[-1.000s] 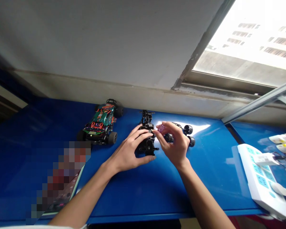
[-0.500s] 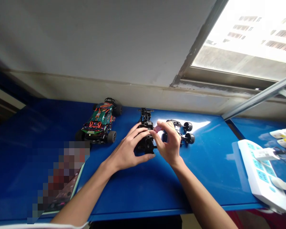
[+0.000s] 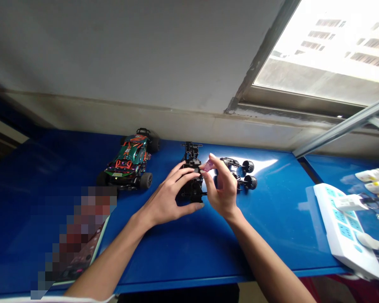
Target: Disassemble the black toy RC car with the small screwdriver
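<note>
A black toy car chassis lies lengthwise on the blue table in front of me. My left hand grips it, fingers laid over its middle and thumb at its near end. Between thumb and forefinger, my right hand pinches a small pinkish, see-through piece, whose exact kind I cannot make out. That piece is beside the chassis's right edge, close to my left fingertips. Behind my right hand is a black wheeled axle assembly, partly hidden by the hand.
A green and orange toy car stands at the left on the blue table. Nearer me lies a tablet-like screen, partly blurred out. A white power strip with plugs is at the right, beside a metal post.
My right fingers have lifted slightly with the pink piece, and more of it shows. My left hand stays on the chassis. The whole view has shifted a little.
</note>
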A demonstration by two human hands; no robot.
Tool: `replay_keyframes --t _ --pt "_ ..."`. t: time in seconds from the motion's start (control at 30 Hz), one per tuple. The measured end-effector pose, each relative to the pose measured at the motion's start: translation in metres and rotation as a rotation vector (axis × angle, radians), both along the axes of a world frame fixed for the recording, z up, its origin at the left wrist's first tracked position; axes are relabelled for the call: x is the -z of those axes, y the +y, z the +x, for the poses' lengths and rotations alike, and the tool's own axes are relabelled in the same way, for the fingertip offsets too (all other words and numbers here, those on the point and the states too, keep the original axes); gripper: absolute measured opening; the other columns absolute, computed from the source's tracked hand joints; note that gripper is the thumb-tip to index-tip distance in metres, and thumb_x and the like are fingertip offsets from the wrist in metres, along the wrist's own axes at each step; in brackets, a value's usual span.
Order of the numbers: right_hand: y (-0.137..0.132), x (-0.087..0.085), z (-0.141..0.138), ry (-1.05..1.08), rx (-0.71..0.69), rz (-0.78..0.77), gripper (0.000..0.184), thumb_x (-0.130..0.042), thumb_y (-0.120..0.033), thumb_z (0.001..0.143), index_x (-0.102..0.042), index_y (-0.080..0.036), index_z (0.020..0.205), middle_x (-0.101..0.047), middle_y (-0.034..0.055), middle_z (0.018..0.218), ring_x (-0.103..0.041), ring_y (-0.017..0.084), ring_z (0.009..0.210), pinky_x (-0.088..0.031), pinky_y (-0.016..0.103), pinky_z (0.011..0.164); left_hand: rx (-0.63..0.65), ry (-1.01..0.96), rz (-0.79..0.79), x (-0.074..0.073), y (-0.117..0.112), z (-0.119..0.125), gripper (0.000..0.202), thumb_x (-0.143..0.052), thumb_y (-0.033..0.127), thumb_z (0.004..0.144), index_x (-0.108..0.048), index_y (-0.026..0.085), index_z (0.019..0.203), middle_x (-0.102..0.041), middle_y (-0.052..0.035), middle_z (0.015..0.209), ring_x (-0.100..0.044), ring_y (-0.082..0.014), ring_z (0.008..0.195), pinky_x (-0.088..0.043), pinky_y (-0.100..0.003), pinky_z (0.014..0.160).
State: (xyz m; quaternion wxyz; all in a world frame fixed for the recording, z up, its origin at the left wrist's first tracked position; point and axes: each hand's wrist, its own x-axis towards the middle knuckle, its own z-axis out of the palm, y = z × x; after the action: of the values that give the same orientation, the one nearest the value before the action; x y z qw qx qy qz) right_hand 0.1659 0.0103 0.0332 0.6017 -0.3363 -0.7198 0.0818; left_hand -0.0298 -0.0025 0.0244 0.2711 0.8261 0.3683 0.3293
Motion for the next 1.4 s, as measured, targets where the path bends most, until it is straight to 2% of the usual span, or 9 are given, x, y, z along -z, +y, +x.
replay_keyframes --t 0.13,0.23,0.33,0.5,0.7,0.9,1.13,1.3,1.4 --pt "-0.0014 -0.0006 0.0013 -0.045 -0.02 0.008 0.066 -0.062 -0.006 0.098 -0.047 -0.032 0.157 -0.072 0.0081 0.113 -0.072 0.023 0.099 -0.062 0.047 0.092 0.0 -0.009 -0.001 -0.0002 -0.0002 0.0005 0.073 -0.084 0.05 0.085 -0.055 0.026 0.148 -0.054 -0.0137 0.158 -0.03 -0.0429 0.159 -0.036 -0.066 0.126" --pt "-0.0006 -0.0018 0.0026 -0.046 0.036 0.076 0.065 -0.074 -0.007 0.091 -0.055 -0.032 0.149 -0.071 0.0056 0.105 -0.069 0.021 0.09 -0.062 0.042 0.084 0.003 0.003 0.001 -0.0002 0.0 0.0005 0.073 -0.083 0.051 0.085 -0.056 0.027 0.148 -0.053 -0.013 0.159 -0.029 -0.0422 0.16 -0.036 -0.065 0.127" --pt "-0.0004 -0.0028 0.0034 -0.035 0.066 0.047 0.062 -0.072 -0.007 0.093 -0.058 -0.034 0.148 -0.072 0.0046 0.105 -0.069 0.019 0.087 -0.063 0.037 0.082 -0.001 0.007 -0.002 -0.0001 0.0 0.0002 0.075 -0.083 0.052 0.085 -0.054 0.026 0.15 -0.054 -0.0131 0.159 -0.029 -0.0419 0.16 -0.036 -0.065 0.127" --pt "-0.0019 -0.0027 0.0046 -0.08 -0.027 0.008 0.07 -0.057 -0.004 0.1 -0.04 -0.032 0.162 -0.073 0.0088 0.118 -0.072 0.021 0.101 -0.062 0.044 0.093 0.0 0.002 -0.003 0.0009 -0.0001 0.0 0.074 -0.082 0.051 0.086 -0.054 0.026 0.149 -0.053 -0.0128 0.16 -0.029 -0.0417 0.16 -0.036 -0.065 0.127" --pt "-0.0021 -0.007 0.003 -0.104 0.104 0.071 0.055 -0.073 -0.013 0.095 -0.058 -0.033 0.145 -0.068 0.0032 0.096 -0.067 0.019 0.087 -0.063 0.038 0.08 -0.001 -0.009 0.003 0.0015 0.0005 0.0001 0.076 -0.084 0.051 0.084 -0.055 0.028 0.15 -0.054 -0.012 0.159 -0.029 -0.0424 0.16 -0.035 -0.065 0.127" --pt "-0.0025 -0.0065 0.0042 -0.097 -0.036 -0.01 0.064 -0.056 -0.004 0.1 -0.047 -0.033 0.158 -0.072 0.0061 0.112 -0.072 0.019 0.098 -0.062 0.038 0.092 0.003 -0.008 -0.002 -0.0001 0.0 0.0004 0.074 -0.083 0.05 0.086 -0.055 0.027 0.15 -0.053 -0.0124 0.16 -0.029 -0.0428 0.16 -0.035 -0.065 0.127" --pt "-0.0027 -0.0059 0.0023 -0.094 0.075 0.047 0.054 -0.072 -0.012 0.095 -0.061 -0.034 0.143 -0.068 0.0031 0.096 -0.069 0.018 0.082 -0.064 0.035 0.076 0.003 0.007 0.005 0.0006 0.0001 0.0005 0.074 -0.083 0.052 0.085 -0.055 0.028 0.149 -0.054 -0.0119 0.159 -0.028 -0.0423 0.161 -0.035 -0.064 0.128" --pt "-0.0035 -0.0055 0.0011 -0.086 -0.034 0.005 0.067 -0.054 -0.004 0.101 -0.042 -0.032 0.16 -0.075 0.007 0.114 -0.074 0.019 0.099 -0.065 0.038 0.09 0.006 -0.003 -0.01 0.0004 0.0003 0.0006 0.073 -0.082 0.05 0.086 -0.055 0.027 0.15 -0.053 -0.0122 0.16 -0.028 -0.0422 0.161 -0.035 -0.065 0.127" --pt "-0.0041 -0.0064 0.0005 -0.116 0.006 0.026 0.061 -0.061 -0.008 0.1 -0.049 -0.032 0.155 -0.074 0.0068 0.111 -0.073 0.02 0.099 -0.064 0.04 0.091 0.004 -0.016 0.0 0.0019 0.0009 0.0006 0.073 -0.084 0.048 0.084 -0.056 0.028 0.148 -0.054 -0.0121 0.158 -0.029 -0.0431 0.16 -0.035 -0.066 0.127"
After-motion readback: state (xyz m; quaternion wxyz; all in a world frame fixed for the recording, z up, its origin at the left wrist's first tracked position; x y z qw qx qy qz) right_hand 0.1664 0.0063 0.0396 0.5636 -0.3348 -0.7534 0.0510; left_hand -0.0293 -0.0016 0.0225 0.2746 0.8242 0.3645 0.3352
